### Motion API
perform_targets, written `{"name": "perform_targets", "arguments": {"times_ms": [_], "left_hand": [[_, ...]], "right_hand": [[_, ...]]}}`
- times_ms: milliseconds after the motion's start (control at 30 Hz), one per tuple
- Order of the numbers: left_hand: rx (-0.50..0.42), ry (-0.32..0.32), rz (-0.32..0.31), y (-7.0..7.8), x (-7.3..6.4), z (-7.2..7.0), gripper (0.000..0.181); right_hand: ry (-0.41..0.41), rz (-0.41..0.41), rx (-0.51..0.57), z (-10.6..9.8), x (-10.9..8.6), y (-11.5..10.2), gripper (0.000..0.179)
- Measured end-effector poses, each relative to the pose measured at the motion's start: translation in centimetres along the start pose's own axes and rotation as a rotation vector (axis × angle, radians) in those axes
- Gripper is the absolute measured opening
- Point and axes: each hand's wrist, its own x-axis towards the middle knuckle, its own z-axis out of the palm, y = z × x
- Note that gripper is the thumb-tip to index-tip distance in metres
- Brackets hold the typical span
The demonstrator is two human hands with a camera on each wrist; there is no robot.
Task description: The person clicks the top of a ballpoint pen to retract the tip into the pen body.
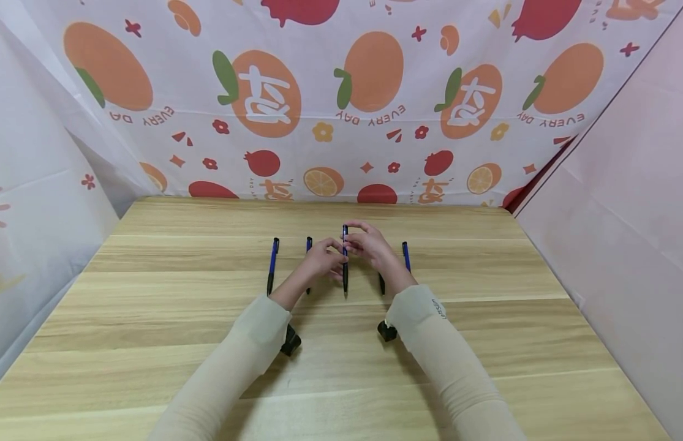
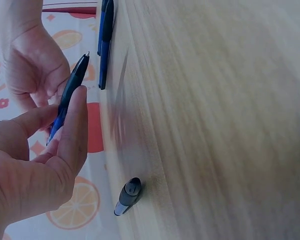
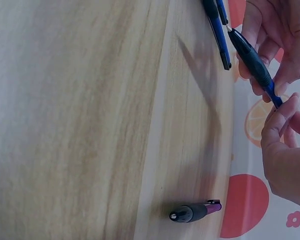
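A blue pen with a black grip (image 1: 345,269) is held between both hands above the table, its metal tip toward me. My left hand (image 1: 323,260) pinches it around the middle between thumb and fingers. The right hand (image 1: 370,245) pinches its blue far end, as the right wrist view shows with the pen (image 3: 252,62) and the right hand's fingers (image 3: 276,122). In the left wrist view, the pen (image 2: 72,87) slants upward from the left hand (image 2: 45,155), with the right hand (image 2: 35,65) behind it.
Similar pens lie on the wooden table (image 1: 154,343): one at far left (image 1: 272,266), one beside the left hand (image 1: 309,244), one partly hidden by the right arm (image 1: 382,283), one at right (image 1: 406,254). A fruit-print curtain (image 1: 313,92) hangs behind. Black devices (image 1: 290,340) sit under both wrists.
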Motion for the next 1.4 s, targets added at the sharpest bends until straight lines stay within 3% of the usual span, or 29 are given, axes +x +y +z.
{"name": "perform_targets", "arguments": {"times_ms": [1133,1400], "left_hand": [[-0.057,-0.023,-0.050,0.13,-0.05,-0.21,0.021],[-0.022,-0.017,-0.046,0.18,-0.13,-0.22,0.018]], "right_hand": [[0.001,0.001,0.007,0.45,0.01,-0.16,0.040],[-0.006,-0.003,-0.017,0.46,0.02,0.10,0.038]]}}
